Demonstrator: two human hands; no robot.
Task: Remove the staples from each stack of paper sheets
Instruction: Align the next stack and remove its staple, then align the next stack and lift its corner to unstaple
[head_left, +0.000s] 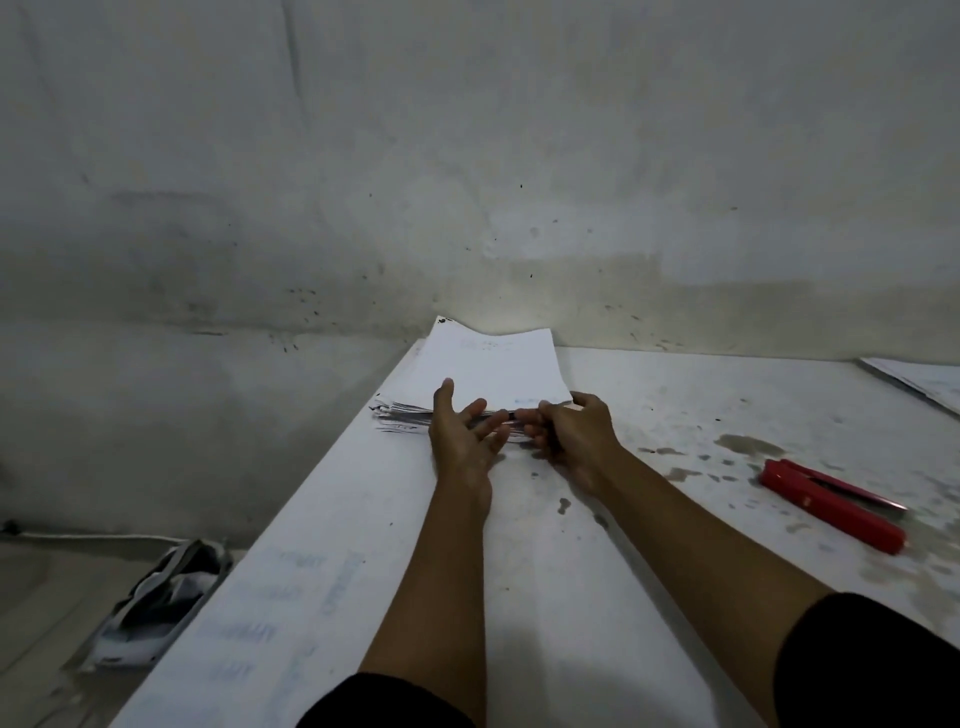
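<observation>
A thick stack of white paper sheets (491, 366) lies at the far left corner of the white table (597, 545), its near edge fanned and dark. My left hand (462, 436) reaches to that near edge with fingers spread and straight, thumb raised beside the stack. My right hand (571, 431) is at the same edge, its fingers curled in toward the sheets; its thumb lies on top of the stack. Whether it pinches a sheet is hidden by the fingers. No staple is visible.
A red stapler (831, 506) lies on the stained table to the right. More paper (919, 384) sits at the far right edge. A grey wall stands close behind. A bag (161, 603) lies on the floor to the left, below the table edge.
</observation>
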